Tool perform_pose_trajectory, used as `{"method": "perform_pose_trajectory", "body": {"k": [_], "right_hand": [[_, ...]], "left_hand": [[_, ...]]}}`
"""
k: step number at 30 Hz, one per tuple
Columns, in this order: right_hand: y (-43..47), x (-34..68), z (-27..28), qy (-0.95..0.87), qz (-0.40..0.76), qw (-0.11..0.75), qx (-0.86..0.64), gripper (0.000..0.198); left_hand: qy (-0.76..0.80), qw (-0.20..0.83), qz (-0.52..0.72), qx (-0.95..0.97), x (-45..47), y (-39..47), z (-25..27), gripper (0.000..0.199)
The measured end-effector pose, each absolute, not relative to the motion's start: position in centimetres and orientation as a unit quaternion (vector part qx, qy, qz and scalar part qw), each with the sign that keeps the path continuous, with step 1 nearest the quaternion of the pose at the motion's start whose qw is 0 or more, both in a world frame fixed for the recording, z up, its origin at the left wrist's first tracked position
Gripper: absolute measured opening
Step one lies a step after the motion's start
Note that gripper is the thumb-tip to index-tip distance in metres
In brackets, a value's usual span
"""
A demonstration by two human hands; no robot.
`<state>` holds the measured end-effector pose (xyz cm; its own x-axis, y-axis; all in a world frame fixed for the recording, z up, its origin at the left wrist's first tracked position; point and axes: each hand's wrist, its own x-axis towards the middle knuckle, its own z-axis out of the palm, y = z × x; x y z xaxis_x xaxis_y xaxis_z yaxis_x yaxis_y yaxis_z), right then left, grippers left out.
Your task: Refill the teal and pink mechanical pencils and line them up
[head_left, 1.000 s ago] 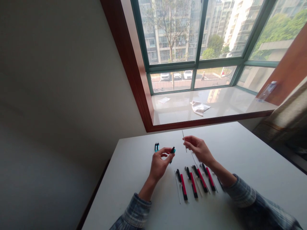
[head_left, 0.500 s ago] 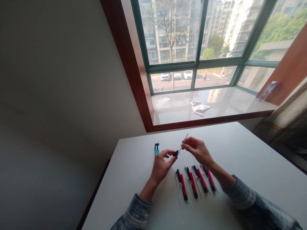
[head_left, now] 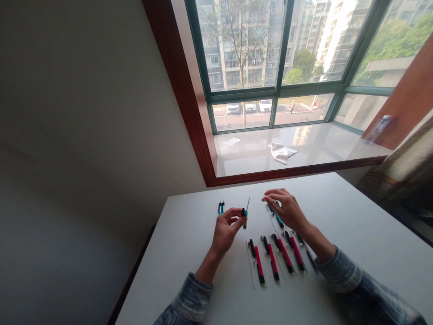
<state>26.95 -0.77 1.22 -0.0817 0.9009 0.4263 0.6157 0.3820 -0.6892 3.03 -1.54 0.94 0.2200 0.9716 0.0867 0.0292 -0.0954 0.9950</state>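
Note:
My left hand (head_left: 226,230) pinches a teal and black pen barrel (head_left: 245,216) upright between thumb and fingers. A thin refill (head_left: 248,203) sticks up out of its top. To the right, my right hand (head_left: 284,207) hovers with its fingers apart and nothing in them. Just under those fingers lies another teal pen barrel (head_left: 279,220), with a thin refill (head_left: 271,218) beside it. Nearer to me, several red and black pen barrels (head_left: 258,264) lie in a row with loose refills and small parts among them. Two teal pens (head_left: 221,207) lie beyond my left hand.
The white table (head_left: 182,234) meets the wall and a window sill (head_left: 250,158). On the sill are a crumpled white cloth (head_left: 283,152), a flat packet (head_left: 232,141) and a clear bottle (head_left: 377,130). A curtain (head_left: 395,167) hangs at the right.
My right hand has let go of the refill, which now stands in the barrel, and has moved right and opened. My left hand has turned the barrel more upright.

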Motion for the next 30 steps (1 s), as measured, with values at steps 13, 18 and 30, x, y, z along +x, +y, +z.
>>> {"method": "perform_pose_trajectory", "body": {"k": [13, 18, 30], "right_hand": [[0.1, 28.0, -1.0, -0.763, 0.061, 0.244, -0.596, 0.046], [0.3, 28.1, -1.5, -0.784, 0.054, 0.242, -0.569, 0.043], [0.3, 27.6, -1.0, -0.781, 0.042, 0.255, -0.568, 0.018]], "left_hand": [[0.437, 0.528, 0.479, 0.549, 2.8, -1.6, 1.5, 0.024], [0.438, 0.525, 0.482, 0.548, 2.9, -1.5, 1.4, 0.024], [0.441, 0.520, 0.483, 0.550, 2.9, -1.5, 1.3, 0.023]]}}
